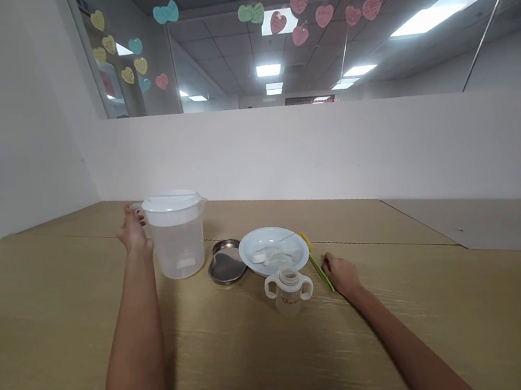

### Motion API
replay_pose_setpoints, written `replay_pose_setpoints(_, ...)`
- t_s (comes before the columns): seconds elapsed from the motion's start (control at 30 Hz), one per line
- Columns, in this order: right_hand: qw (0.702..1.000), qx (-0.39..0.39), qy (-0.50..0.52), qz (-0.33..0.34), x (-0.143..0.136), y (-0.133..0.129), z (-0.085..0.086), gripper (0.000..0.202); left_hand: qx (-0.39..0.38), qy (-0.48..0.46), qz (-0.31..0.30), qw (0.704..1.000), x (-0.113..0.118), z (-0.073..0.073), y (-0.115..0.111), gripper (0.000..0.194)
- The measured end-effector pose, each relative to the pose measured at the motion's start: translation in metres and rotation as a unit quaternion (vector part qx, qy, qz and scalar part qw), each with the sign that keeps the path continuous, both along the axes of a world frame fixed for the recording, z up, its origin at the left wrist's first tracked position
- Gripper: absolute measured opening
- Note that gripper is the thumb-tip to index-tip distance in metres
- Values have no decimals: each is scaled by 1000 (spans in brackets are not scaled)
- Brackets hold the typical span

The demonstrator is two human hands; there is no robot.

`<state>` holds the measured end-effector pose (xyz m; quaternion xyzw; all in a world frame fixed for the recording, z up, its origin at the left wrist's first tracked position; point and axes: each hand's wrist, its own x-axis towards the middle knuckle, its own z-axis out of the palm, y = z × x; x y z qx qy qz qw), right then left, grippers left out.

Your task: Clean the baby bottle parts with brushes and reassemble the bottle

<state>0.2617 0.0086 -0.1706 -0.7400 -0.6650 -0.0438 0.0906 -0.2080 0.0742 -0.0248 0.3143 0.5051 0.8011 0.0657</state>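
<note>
My left hand [133, 228] is wrapped around the handle of a large translucent plastic pitcher [179, 246] with a white lid. The pitcher stands upright, apparently holding clear liquid. My right hand [341, 273] lies on the table with its fingers curled and nothing visible in them. Just left of it is a brush [320, 271] with a yellow head and green handle. An uncapped baby bottle [288, 296] with two white side handles and red lettering stands between my arms. Behind it, a white bowl [249, 256] holds a white cap and clear bottle parts.
A kidney-shaped metal tray [228, 268] lies between the pitcher and the bowl. The wooden table [244, 368] meets a white wall [284, 154] at the back. Above is a glass window with heart-shaped sticky notes [325, 16].
</note>
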Motion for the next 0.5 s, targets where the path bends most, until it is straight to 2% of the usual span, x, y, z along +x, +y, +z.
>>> replay_pose_setpoints(0.1, 1000, -1, 0, 1, 0, -1, 1, 27, -12, -74, -12, 997, 10, -4, 2, 39)
replay_pose_setpoints(0.23, 1000, 0, 0, 3, 0, -2, 1, 27, 4, -109, -36, 993, 19, -6, 3, 38)
replay_pose_setpoints(0.37, 1000, 0, 0, 3, -1, -2, 1, 26, 14, -125, -52, 991, 20, -9, 8, 35)
replay_pose_setpoints(0.5, 1000, 2, -1, 2, -2, -2, 2, 26, 2, -101, -57, 993, 13, -13, 12, 34)
